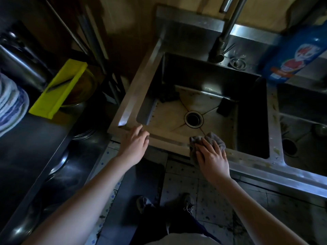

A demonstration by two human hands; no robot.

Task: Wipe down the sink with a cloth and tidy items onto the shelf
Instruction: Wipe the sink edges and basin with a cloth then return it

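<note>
1. Looking down from the person's head at a steel sink [134, 85] with a square basin.
2. The grey cloth [216, 139] lies crumpled on the sink's front rim, right of the middle. Part of it bunches over the inner edge toward the basin.
3. The right hand [213, 160] lies on top of the cloth, palm down. Its fingers are spread and fairly straight, pressing the cloth against the rim.
4. The left hand [136, 144] is at the front left corner of the sink, well apart from the cloth. Its fingers are loosely relaxed and hold nothing. The fingertips reach the rim, but I cannot tell if they touch it.
5. In the basin, the round drain [193, 119] sits in the middle of the stained floor. A dark block [225, 107] leans at the right wall, and a dark clump [168, 96] fills the back left corner.
6. A tap [224, 38] rises from the back rim. Just right of it stands a blue bottle [297, 52] with a red and white label.
7. A second basin [304, 121] adjoins on the right.
8. On the dark worktop [35, 147] at left, a yellow tray-like thing [58, 89] rests across a metal bowl [85, 85]. Blue-and-white plates [10, 103] are stacked at the far left edge.
9. Below the sink are patterned floor tiles [182, 184] and the person's shoes.
</note>
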